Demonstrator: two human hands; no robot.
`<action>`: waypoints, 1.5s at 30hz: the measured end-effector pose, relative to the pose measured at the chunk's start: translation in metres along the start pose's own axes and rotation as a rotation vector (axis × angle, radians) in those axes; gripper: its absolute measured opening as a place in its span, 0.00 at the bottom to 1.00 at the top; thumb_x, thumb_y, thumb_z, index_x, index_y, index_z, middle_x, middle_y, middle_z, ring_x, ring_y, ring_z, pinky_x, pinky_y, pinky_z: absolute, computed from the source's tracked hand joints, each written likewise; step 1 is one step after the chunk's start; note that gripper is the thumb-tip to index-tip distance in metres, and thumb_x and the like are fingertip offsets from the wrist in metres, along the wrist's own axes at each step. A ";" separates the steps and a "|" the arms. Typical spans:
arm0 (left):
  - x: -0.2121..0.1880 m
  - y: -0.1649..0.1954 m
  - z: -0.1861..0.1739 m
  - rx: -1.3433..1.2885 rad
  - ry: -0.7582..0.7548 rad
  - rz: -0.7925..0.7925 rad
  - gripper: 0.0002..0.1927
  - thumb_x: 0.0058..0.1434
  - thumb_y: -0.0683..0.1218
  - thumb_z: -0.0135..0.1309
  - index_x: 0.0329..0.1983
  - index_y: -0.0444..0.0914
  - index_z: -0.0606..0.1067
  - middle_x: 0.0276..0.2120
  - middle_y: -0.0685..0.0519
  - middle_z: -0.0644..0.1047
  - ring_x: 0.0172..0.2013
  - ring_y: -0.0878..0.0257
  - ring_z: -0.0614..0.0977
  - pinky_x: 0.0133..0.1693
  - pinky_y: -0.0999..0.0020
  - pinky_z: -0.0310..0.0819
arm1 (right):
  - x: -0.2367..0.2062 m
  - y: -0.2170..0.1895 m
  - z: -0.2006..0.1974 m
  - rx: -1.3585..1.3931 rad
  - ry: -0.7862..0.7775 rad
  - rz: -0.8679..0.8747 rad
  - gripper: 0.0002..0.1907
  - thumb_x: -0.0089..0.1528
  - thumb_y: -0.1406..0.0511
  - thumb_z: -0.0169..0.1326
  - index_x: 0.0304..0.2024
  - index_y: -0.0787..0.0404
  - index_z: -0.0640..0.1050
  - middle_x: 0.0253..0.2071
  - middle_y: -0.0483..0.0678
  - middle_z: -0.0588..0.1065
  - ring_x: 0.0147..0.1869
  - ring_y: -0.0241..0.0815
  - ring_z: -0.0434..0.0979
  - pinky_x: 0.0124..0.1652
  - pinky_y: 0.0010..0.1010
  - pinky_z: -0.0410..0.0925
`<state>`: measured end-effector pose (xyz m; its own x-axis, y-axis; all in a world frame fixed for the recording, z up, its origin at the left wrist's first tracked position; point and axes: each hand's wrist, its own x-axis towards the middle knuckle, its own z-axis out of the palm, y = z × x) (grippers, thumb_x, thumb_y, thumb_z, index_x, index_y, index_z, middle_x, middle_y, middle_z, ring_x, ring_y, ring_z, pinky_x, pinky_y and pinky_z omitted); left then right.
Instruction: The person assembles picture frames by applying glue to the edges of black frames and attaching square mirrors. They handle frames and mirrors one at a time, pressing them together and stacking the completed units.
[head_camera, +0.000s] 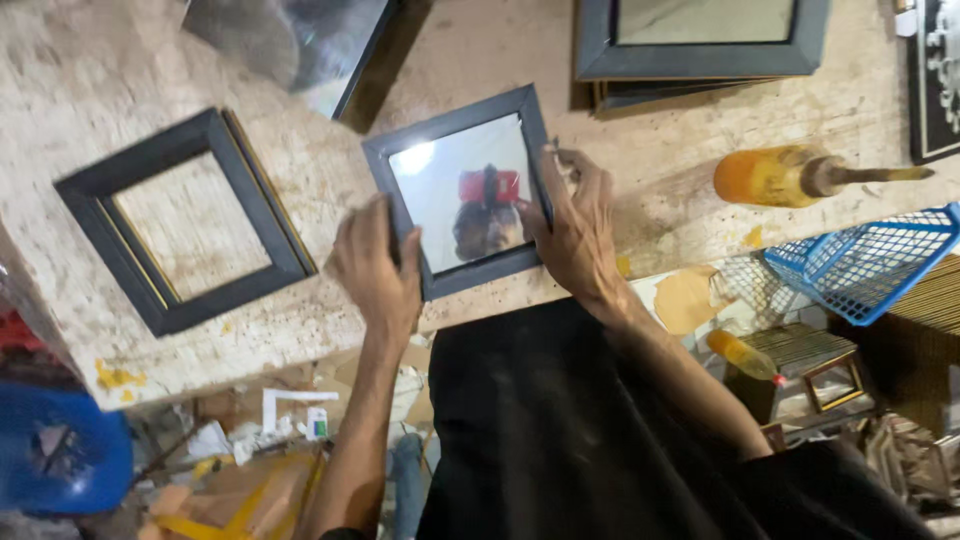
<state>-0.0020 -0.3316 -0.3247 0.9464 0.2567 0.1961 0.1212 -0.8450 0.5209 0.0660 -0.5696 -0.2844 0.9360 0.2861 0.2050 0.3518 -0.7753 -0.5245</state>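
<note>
Pale, scuffed desk fills the upper part of the head view, glue-stained along its near edge. Large dark frame stacked on others at the top right edge, well apart from the hands. Empty dark frame with a thin gold inner edge lies flat on the left, bare desk showing through it, near the left hand but not touching. Small dark glazed frame lies flat and a bit rotated near the desk's front edge, centre, its glass reflecting a dark shape and a red patch. Blue mesh basket hangs off the desk's right end. Orange glue bottle lies on its side on the right, nozzle pointing right, apart from the right hand. Left hand rests at the glazed frame's lower left corner, fingers bunched together and curled over the left rail, touching it. Right hand is on the frame's right rail, fingers slightly spread along the outer edge near the upper right corner, thumb on the rail by the glass. So the frame sits between both hands, held at opposite sides. Smaller yellow bottle lies below the desk on the right amid clutter.
</note>
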 end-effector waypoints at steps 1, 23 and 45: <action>-0.004 0.004 -0.002 0.076 -0.001 -0.054 0.27 0.70 0.60 0.55 0.66 0.40 0.75 0.59 0.47 0.76 0.62 0.47 0.70 0.59 0.43 0.56 | 0.002 0.002 -0.004 0.122 0.036 0.027 0.38 0.61 0.68 0.63 0.71 0.70 0.64 0.60 0.68 0.68 0.58 0.66 0.70 0.54 0.50 0.68; 0.206 0.170 0.054 -0.325 0.055 0.199 0.22 0.60 0.55 0.70 0.46 0.36 0.79 0.35 0.50 0.79 0.35 0.59 0.78 0.39 0.62 0.73 | 0.123 0.109 -0.116 -0.327 0.551 0.184 0.19 0.67 0.72 0.59 0.61 0.61 0.76 0.56 0.53 0.78 0.61 0.60 0.68 0.58 0.52 0.60; -0.005 -0.180 -0.195 0.441 0.292 -0.395 0.18 0.67 0.48 0.66 0.46 0.26 0.77 0.41 0.35 0.81 0.39 0.41 0.82 0.42 0.48 0.75 | -0.060 0.081 -0.085 2.229 0.316 1.109 0.45 0.73 0.38 0.33 0.61 0.75 0.72 0.50 0.61 0.78 0.52 0.50 0.75 0.49 0.40 0.74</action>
<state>-0.0873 -0.0890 -0.2572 0.6931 0.6510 0.3096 0.6126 -0.7583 0.2231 0.0376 -0.6971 -0.2688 0.7476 0.1750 -0.6407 -0.3232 0.9386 -0.1207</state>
